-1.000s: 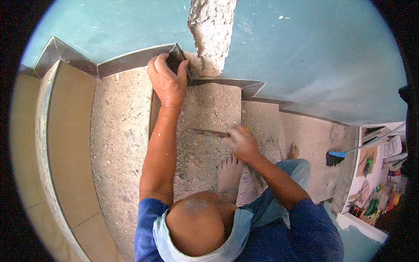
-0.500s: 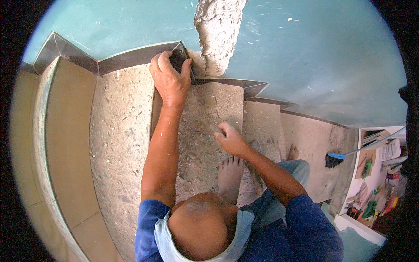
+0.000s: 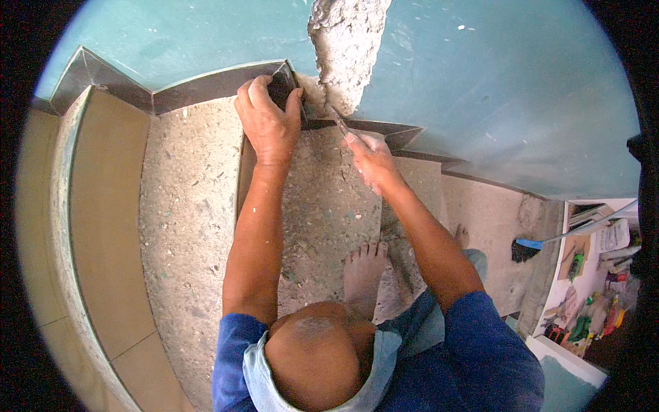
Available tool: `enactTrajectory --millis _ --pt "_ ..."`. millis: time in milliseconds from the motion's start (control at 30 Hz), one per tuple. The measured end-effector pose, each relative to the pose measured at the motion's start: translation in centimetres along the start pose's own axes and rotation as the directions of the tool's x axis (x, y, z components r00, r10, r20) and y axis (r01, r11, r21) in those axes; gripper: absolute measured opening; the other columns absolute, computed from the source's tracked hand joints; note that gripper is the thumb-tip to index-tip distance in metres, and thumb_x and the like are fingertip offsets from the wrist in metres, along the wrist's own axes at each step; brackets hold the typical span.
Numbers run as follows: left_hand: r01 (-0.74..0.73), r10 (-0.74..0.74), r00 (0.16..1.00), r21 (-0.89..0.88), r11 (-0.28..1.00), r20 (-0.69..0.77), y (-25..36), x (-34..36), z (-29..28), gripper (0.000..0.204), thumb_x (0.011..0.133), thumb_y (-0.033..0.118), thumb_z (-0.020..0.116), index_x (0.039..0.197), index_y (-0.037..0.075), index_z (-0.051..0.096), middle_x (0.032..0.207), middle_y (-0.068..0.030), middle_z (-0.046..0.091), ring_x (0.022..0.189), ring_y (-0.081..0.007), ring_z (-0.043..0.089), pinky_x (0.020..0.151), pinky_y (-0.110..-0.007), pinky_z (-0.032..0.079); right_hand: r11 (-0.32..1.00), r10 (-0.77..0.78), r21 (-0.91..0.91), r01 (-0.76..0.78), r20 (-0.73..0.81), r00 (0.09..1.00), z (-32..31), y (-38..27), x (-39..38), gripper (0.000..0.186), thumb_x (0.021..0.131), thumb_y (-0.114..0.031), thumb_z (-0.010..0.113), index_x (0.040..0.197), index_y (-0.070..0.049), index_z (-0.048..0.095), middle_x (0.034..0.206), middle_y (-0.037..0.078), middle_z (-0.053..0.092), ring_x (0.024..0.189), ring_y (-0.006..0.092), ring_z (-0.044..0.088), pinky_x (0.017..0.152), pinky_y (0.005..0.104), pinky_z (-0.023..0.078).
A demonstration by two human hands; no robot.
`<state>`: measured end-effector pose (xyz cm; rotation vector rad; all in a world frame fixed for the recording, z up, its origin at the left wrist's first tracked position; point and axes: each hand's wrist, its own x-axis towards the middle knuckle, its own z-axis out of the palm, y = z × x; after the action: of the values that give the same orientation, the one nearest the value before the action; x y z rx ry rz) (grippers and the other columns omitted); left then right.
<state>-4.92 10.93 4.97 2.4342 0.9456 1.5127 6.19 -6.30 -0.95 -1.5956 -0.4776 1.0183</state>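
At the top middle, my left hand (image 3: 269, 123) grips a dark skirting tile piece (image 3: 283, 86) at the corner of the step against the wall, fingers bent over it. Just right of it, my right hand (image 3: 371, 160) is closed on a slim metal tool (image 3: 340, 120), angled up with its tip at the foot of a rough, chipped strip of white plaster (image 3: 347, 48) in the teal wall (image 3: 494, 82). A bare foot (image 3: 364, 278) rests on the gritty concrete step (image 3: 309, 199) below my hands.
Tan tiled steps (image 3: 106, 233) with a pale edging lie left. Concrete steps descend rightward along dark skirting (image 3: 405, 137). At far right are a blue-headed brush (image 3: 528, 248) and a white ledge of assorted tools (image 3: 583, 302). A head and blue sleeves fill the lower edge.
My right hand, with the tool, has risen from over the middle of the step to the plaster gap at the wall. My left hand stays on the tile piece.
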Motion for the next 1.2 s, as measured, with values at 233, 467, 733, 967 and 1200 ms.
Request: enactTrajectory --millis 233,467,733,967,1200 --pt "0.006 -0.007 1.000 0.005 1.000 0.021 -0.2 -0.1 0.0 0.057 0.075 0.018 0.087 0.120 0.003 0.055 0.114 -0.0191 0.056 0.107 -0.0392 0.054 0.094 -0.048 0.045 0.968 0.150 0.180 -0.174 0.138 0.979 -1.7 -1.9 -1.9 0.053 0.098 -0.055 0.060 0.119 -0.006 0.064 0.059 -0.006 0.038 0.044 0.0048 0.030 0.038 0.0254 0.030" --pt "0.004 -0.004 1.000 -0.014 1.000 0.030 -0.1 -0.2 -0.2 0.057 0.075 0.018 0.087 0.120 0.002 0.055 0.115 -0.0198 0.056 0.106 -0.0403 0.054 0.094 -0.049 0.045 0.958 -0.204 -0.214 0.193 -0.033 0.978 -1.1 1.2 -0.1 0.052 0.098 -0.051 0.061 0.112 -0.001 0.066 0.069 0.002 0.053 0.059 0.0130 0.050 0.053 0.0328 0.043" --pt "0.012 -0.012 1.000 0.008 1.000 -0.010 0.2 0.1 -0.1 0.055 0.074 0.019 0.088 0.117 0.002 0.057 0.116 -0.0191 0.056 0.108 -0.0398 0.053 0.095 -0.049 0.044 0.623 -0.152 -0.733 0.273 0.229 0.962 1.0 8.3 -7.4 0.040 0.093 -0.041 0.066 0.102 -0.003 0.071 0.095 0.024 0.071 0.088 0.0460 0.068 0.081 0.0535 0.054" --pt "0.040 -0.039 0.999 -0.040 0.998 0.031 -0.1 0.5 -0.5 0.054 0.073 0.019 0.088 0.114 0.002 0.058 0.108 -0.0176 0.058 0.103 -0.0380 0.054 0.092 -0.048 0.044 0.899 -0.272 -0.400 0.177 -0.195 0.942 -1.1 9.2 -7.0 0.036 0.096 -0.035 0.064 0.098 0.000 0.072 0.089 0.022 0.068 0.084 0.0404 0.068 0.079 0.0475 0.052" --pt "0.031 -0.033 0.996 0.021 0.999 0.083 1.1 0.8 -1.5 0.050 0.072 0.019 0.086 0.113 0.003 0.064 0.103 -0.0164 0.059 0.098 -0.0375 0.055 0.089 -0.048 0.045 0.090 0.148 -0.996 0.020 0.033 0.988 -15.3 30.0 -12.8 0.046 0.093 -0.048 0.063 0.108 -0.005 0.073 0.095 0.021 0.071 0.094 0.0418 0.069 0.089 0.0488 0.054"
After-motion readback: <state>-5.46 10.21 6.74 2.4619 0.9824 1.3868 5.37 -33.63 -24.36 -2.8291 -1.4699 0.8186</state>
